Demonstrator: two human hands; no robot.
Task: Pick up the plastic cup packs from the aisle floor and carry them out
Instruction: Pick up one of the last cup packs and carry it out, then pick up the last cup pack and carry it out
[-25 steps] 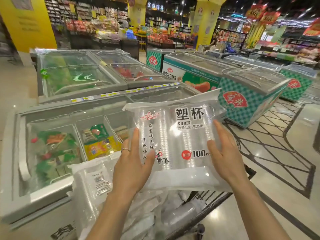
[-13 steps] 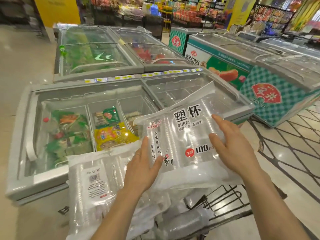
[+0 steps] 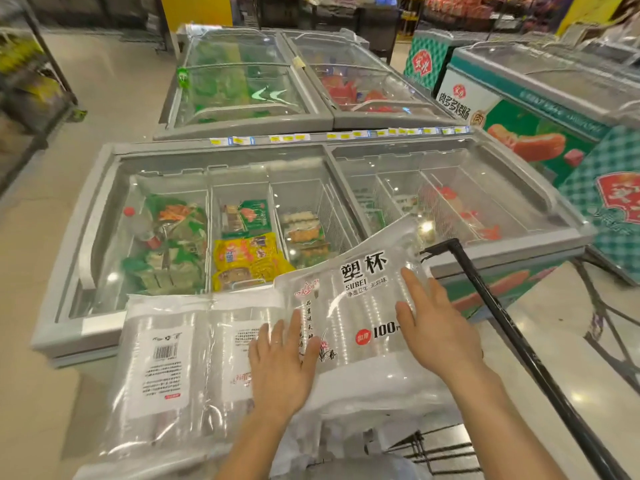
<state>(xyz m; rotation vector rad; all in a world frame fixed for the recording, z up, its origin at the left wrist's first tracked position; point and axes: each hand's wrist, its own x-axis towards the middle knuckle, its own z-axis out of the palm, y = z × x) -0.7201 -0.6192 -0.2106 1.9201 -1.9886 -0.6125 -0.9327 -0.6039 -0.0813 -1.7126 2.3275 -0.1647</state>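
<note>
Both hands, left (image 3: 280, 368) and right (image 3: 438, 327), press flat and open on the top cup pack (image 3: 353, 306), seemingly steadying it atop the packs (image 3: 166, 368) in the cart (image 3: 512, 327).

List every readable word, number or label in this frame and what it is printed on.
"塑杯", "SUBEI", "100": front of the cup pack under both hands.
"肉多多烤肠": white panel of the freezer at right.
Back labels on the left pack, barcode included: too small.
Yellow price tags between freezers: blurred.
</note>
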